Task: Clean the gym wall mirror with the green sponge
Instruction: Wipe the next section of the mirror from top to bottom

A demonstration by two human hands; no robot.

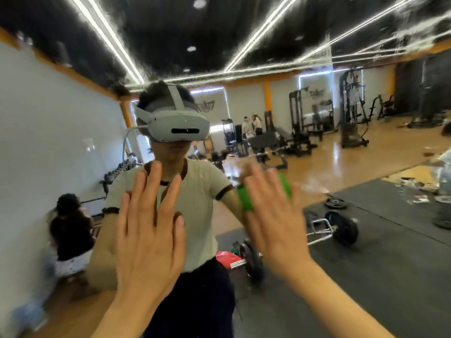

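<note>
Right hand point(273, 215) flat with fingers straight, pressing the green sponge point(246, 200) against the gym wall mirror point(366, 240), right of centre. Left hand point(148, 230) spread, palm seemingly flat on the glass just to the left, holding nothing. Reflected: headset wearer's torso, a barbell point(251, 262) on dark mats, weight machines far right. Motion blur over the right hand. Likely risks: sponge, held only by flat pressure, slipping out and dropping; bare left palm leaving fresh smears on glass meant to be cleaned.
</note>
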